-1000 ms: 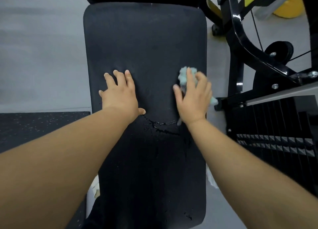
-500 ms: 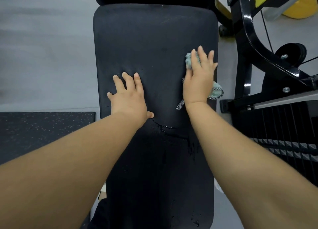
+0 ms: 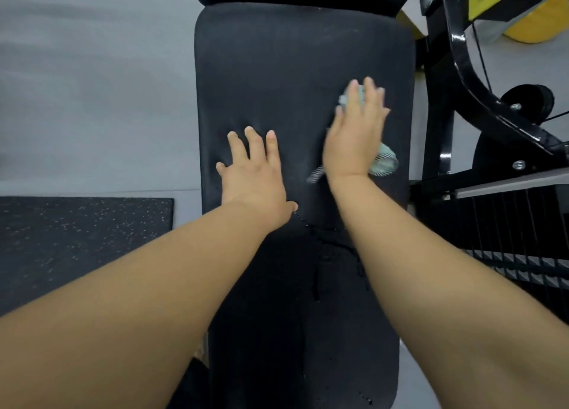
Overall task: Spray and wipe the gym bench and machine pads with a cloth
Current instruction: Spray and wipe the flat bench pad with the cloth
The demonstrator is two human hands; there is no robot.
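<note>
1. The left hand [image 3: 255, 178] lies flat on the black bench pad [image 3: 292, 70], fingers straight and slightly spread, holding nothing.
2. The right hand [image 3: 354, 137], at 2 o'clock from the left, presses the pale green cloth [image 3: 383, 162] onto the pad with straight fingers; the hand is blurred.
3. Wet streaks [image 3: 326, 239] shine at 6 o'clock from the cloth.
4. The black machine frame [image 3: 462, 85] stands at 3 o'clock beside the pad.

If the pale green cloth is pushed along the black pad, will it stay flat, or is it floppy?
The pale green checked cloth is probably floppy: it lies crumpled, with ends poking out around the right hand. Pushed, it will likely bunch up unless pressed flat. It looks light, so it may drag on the matte black bench pad.
</note>
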